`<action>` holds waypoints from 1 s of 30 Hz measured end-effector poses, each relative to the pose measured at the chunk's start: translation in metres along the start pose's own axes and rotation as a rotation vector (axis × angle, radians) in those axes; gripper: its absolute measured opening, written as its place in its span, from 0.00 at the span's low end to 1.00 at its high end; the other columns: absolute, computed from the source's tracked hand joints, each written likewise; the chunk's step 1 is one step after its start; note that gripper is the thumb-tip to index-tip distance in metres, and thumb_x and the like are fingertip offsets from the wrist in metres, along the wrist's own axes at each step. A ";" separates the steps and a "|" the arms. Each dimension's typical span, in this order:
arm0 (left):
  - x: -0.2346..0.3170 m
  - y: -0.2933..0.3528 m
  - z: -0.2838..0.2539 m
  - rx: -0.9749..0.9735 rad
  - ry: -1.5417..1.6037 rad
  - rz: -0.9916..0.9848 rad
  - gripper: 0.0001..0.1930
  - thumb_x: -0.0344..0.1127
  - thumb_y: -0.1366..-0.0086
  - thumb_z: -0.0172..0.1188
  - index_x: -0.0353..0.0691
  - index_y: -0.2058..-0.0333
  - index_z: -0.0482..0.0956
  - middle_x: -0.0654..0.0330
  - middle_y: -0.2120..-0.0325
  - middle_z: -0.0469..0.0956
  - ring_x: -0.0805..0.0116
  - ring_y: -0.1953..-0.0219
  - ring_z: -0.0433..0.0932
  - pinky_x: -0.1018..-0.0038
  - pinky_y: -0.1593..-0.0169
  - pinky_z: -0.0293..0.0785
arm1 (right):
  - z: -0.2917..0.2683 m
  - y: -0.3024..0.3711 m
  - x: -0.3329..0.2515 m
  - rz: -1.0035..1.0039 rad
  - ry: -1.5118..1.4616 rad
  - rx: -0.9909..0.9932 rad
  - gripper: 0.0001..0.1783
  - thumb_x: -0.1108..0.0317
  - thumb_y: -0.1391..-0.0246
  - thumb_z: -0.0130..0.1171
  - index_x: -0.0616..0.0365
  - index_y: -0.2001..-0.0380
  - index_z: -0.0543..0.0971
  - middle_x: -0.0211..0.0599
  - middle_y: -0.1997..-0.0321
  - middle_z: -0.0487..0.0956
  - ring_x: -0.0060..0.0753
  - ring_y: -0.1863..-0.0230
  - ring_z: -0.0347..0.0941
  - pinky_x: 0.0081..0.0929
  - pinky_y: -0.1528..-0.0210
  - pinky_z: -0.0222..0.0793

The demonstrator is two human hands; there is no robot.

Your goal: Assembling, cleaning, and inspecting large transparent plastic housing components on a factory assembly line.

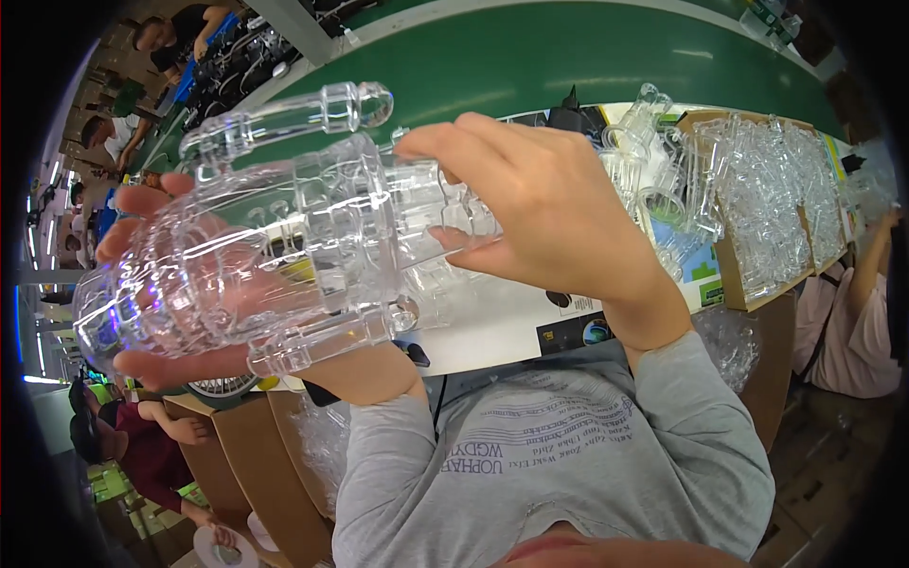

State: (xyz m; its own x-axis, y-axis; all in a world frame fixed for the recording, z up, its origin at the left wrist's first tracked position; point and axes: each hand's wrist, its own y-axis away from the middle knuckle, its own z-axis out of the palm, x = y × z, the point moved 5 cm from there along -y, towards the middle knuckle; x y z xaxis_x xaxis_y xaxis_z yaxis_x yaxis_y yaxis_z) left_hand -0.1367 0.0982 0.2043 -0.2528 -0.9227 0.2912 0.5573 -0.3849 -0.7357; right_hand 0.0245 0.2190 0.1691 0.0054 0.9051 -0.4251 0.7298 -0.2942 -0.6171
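Observation:
A large clear plastic shell (327,227), rounded at its left end and with a clear tube-like arm along each side, lies tilted in front of me. My left hand (237,284) cradles it from behind and below; its palm shows through the plastic, and the fingers and thumb wrap the rounded end. At the other end, my right hand (559,204) pinches a narrower clear cylinder (412,204) between thumb and fingers. That cylinder lines up with the shell's open end; how far it sits inside is hard to tell through the plastic.
Loose clear plastic parts (653,161) lie on the table to the right. Beside them stands a cardboard box (729,241) heaped with small clear pieces. A green work surface (530,57) runs behind. Cardboard boxes (237,445) stand lower left. Other people sit at left and right.

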 end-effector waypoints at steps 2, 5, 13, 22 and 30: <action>0.001 -0.003 0.000 0.080 -0.161 0.228 0.37 0.65 0.38 0.38 0.32 0.50 0.66 0.47 0.53 0.69 0.55 0.48 0.68 0.59 0.43 0.66 | 0.002 0.000 -0.002 -0.036 0.006 0.004 0.30 0.64 0.70 0.70 0.52 0.58 0.70 0.31 0.72 0.73 0.36 0.70 0.75 0.30 0.73 0.69; 0.004 -0.007 -0.004 0.055 -0.216 0.154 0.37 0.66 0.37 0.34 0.32 0.52 0.68 0.47 0.54 0.70 0.57 0.51 0.71 0.60 0.46 0.70 | 0.009 0.000 -0.001 -0.033 0.006 -0.001 0.29 0.66 0.71 0.70 0.54 0.60 0.70 0.31 0.72 0.73 0.35 0.70 0.75 0.30 0.73 0.69; 0.025 -0.022 0.002 -0.592 -0.894 -0.608 0.38 0.63 0.37 0.39 0.27 0.49 0.62 0.47 0.59 0.74 0.61 0.61 0.79 0.66 0.61 0.81 | 0.017 0.003 0.001 -0.027 0.013 0.046 0.25 0.69 0.70 0.66 0.53 0.62 0.71 0.31 0.70 0.74 0.33 0.71 0.75 0.28 0.73 0.70; -0.015 -0.003 0.023 -0.483 -0.764 -0.515 0.37 0.61 0.37 0.40 0.26 0.49 0.62 0.44 0.58 0.73 0.57 0.59 0.77 0.63 0.58 0.78 | 0.028 0.003 -0.004 0.003 0.118 0.183 0.13 0.69 0.68 0.60 0.56 0.74 0.72 0.32 0.81 0.72 0.34 0.79 0.75 0.28 0.80 0.68; -0.014 -0.004 0.019 -0.399 -0.710 -0.349 0.36 0.59 0.37 0.42 0.25 0.48 0.63 0.42 0.57 0.72 0.54 0.57 0.76 0.61 0.55 0.76 | 0.019 0.000 0.002 -0.025 0.032 0.064 0.14 0.71 0.71 0.61 0.56 0.73 0.73 0.34 0.83 0.72 0.37 0.80 0.75 0.30 0.82 0.66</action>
State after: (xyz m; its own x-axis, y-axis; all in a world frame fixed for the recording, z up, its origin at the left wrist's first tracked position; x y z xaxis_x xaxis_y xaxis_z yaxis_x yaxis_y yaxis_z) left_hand -0.1199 0.1122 0.2146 0.2670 -0.6020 0.7525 0.1896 -0.7328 -0.6535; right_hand 0.0115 0.2150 0.1552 0.0098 0.9215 -0.3884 0.6849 -0.2892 -0.6688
